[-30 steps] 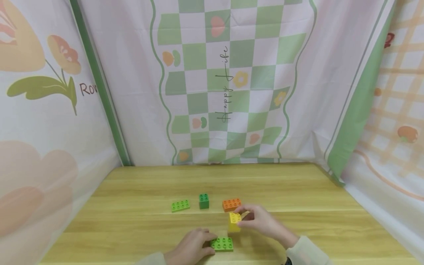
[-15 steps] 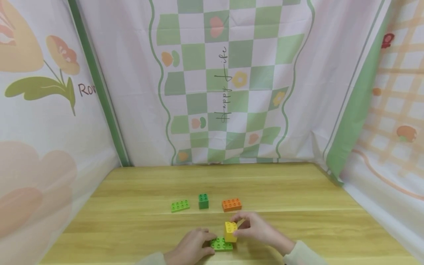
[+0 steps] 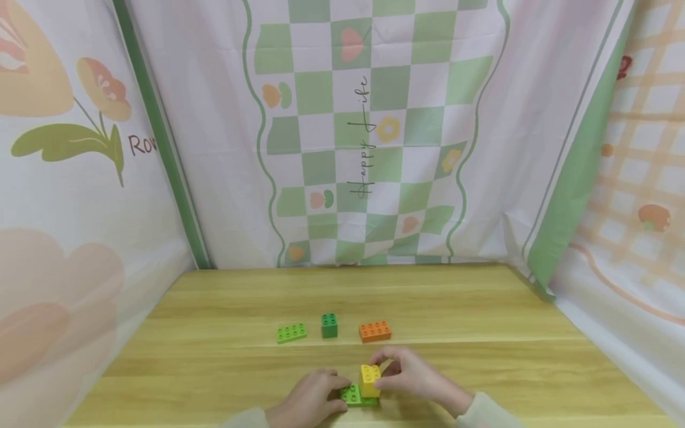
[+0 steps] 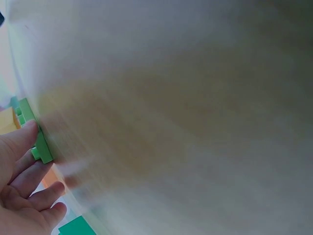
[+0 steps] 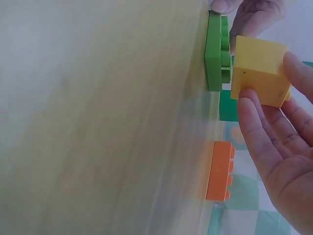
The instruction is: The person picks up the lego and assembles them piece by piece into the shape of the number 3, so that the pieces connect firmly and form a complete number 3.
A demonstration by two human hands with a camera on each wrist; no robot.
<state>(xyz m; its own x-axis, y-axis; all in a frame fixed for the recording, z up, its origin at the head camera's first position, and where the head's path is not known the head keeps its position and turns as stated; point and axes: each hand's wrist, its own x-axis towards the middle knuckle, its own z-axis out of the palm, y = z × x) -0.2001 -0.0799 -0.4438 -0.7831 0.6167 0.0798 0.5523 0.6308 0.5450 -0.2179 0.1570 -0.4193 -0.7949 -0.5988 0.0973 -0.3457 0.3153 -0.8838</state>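
My right hand (image 3: 409,375) pinches a yellow toy building block (image 3: 370,381) between thumb and fingers. The block hangs close over the right end of a flat light-green building block (image 3: 351,395) with studs on top. In the right wrist view the yellow block (image 5: 259,71) is slightly tilted, just above the studs of the light-green block (image 5: 213,54). My left hand (image 3: 313,397) grips the left end of that light-green block, thumb on the near side and a finger on the far side. The left wrist view shows the left hand (image 4: 27,181) at the block's edge (image 4: 43,144).
Behind the hands on the wooden table (image 3: 481,321) lie a second flat light-green block (image 3: 291,333), a dark green block (image 3: 329,326) and an orange block (image 3: 374,331). A patterned curtain (image 3: 353,148) hangs at the table's far edge, with more cloth at both sides.
My right hand has brought the yellow block toward me, left and down, from near the orange block to over the light-green block. The left hand has kept its hold.
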